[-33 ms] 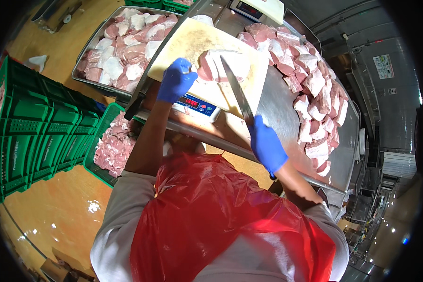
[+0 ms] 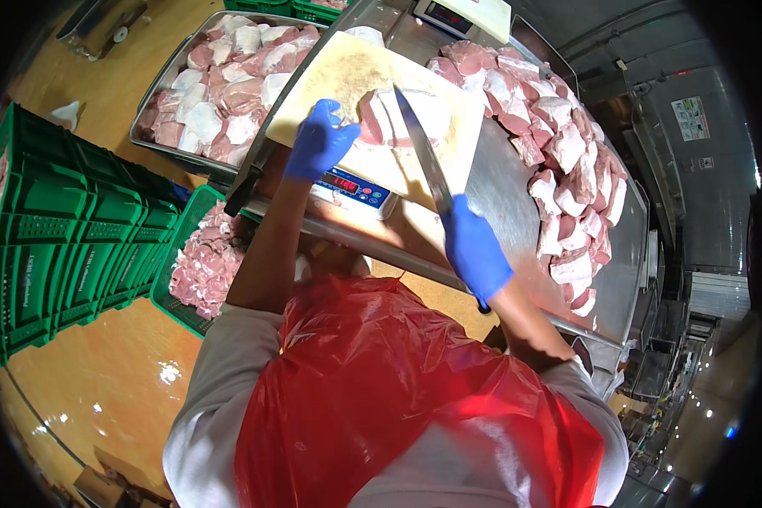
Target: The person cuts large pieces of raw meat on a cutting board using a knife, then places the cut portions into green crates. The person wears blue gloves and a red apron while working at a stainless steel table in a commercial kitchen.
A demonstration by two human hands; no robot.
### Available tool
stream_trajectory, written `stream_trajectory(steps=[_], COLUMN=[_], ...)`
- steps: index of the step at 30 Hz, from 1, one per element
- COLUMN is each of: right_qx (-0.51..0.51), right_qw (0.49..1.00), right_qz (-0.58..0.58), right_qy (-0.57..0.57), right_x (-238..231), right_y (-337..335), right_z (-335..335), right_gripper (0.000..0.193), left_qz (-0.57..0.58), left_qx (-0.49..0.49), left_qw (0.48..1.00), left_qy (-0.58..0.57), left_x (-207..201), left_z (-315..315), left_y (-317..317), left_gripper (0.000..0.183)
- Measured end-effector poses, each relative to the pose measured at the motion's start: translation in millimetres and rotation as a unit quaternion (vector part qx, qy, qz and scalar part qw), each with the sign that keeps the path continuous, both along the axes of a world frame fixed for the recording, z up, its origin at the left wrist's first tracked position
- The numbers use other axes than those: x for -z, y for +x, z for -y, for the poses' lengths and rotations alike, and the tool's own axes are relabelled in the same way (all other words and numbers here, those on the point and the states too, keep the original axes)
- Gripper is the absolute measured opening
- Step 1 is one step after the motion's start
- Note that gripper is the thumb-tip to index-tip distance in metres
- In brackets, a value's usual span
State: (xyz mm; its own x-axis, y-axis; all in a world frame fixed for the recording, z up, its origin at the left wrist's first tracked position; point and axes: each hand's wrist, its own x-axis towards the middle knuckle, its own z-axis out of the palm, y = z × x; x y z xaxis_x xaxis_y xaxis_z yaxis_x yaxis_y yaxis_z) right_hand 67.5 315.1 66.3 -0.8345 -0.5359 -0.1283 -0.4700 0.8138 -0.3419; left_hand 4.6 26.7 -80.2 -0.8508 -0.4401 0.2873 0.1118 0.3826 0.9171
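Note:
On the pale cutting board [image 2: 313, 93] lies a block of raw meat [image 2: 423, 114], pink with a white fat layer on top. A partly parted slice shows at its left end. My right hand [image 2: 474, 250], in a blue glove, grips a long knife [image 2: 423, 152]; the blade slants over the block, its tip near the far edge. Whether the blade touches the meat I cannot tell. My left hand [image 2: 320, 144], also blue-gloved, is beside the block's left end, holding nothing, with thumb and fingers apart. Just below it, partly under the board, sits a digital scale [image 2: 356, 190] with a lit display.
Meat pieces [image 2: 580, 169] lie heaped on the steel table [image 2: 499, 220] at right. A metal tub [image 2: 157, 144] of cut pieces stands far left. Below it are a green crate [image 2: 162, 284] of meat trimmings and stacked green crates [image 2: 68, 237]. A dark-handled tool [image 2: 244, 190] rests at the table's edge.
My left hand's curled fingers have loosened, and the thumb now points toward the meat. My right hand and the knife have shifted slightly up and left.

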Motion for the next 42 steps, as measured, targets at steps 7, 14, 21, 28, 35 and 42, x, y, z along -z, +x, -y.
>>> stream_trajectory(steps=[7,14,21,28,35,42], right_qx=[-0.048,-0.101,-0.057,-0.051,-0.048,0.126], right_qw=[0.996,0.990,0.989,0.997,0.996,0.970], right_qz=[-0.077,-0.009,0.004,0.002,-0.040,0.068], right_qy=[0.000,0.100,0.136,0.050,-0.063,-0.194], right_x=[23.4,28.3,1.6,32.8,-2.1,18.1], right_y=[-65.5,-5.3,22.1,-20.0,-43.3,-51.8], right_z=[95.7,-47.5,-74.1,11.9,38.3,-48.7], right_gripper=[0.021,0.025,0.021,0.025,0.023,0.021], left_qz=[0.099,-0.004,0.025,0.089,0.050,0.173], left_qx=[-0.003,0.022,-0.018,-0.009,-0.038,-0.132], left_qw=[0.970,0.993,0.993,0.996,0.996,0.964], left_qy=[-0.221,-0.117,-0.111,-0.014,0.061,0.155], left_x=[-39.1,-19.0,-22.9,-50.0,-69.6,5.0], left_z=[-27.6,-8.2,-7.5,-14.6,33.2,144.3], left_y=[2.4,46.2,74.1,91.8,137.1,285.0], left_gripper=[0.021,0.012,0.012,0.016,0.010,0.021])
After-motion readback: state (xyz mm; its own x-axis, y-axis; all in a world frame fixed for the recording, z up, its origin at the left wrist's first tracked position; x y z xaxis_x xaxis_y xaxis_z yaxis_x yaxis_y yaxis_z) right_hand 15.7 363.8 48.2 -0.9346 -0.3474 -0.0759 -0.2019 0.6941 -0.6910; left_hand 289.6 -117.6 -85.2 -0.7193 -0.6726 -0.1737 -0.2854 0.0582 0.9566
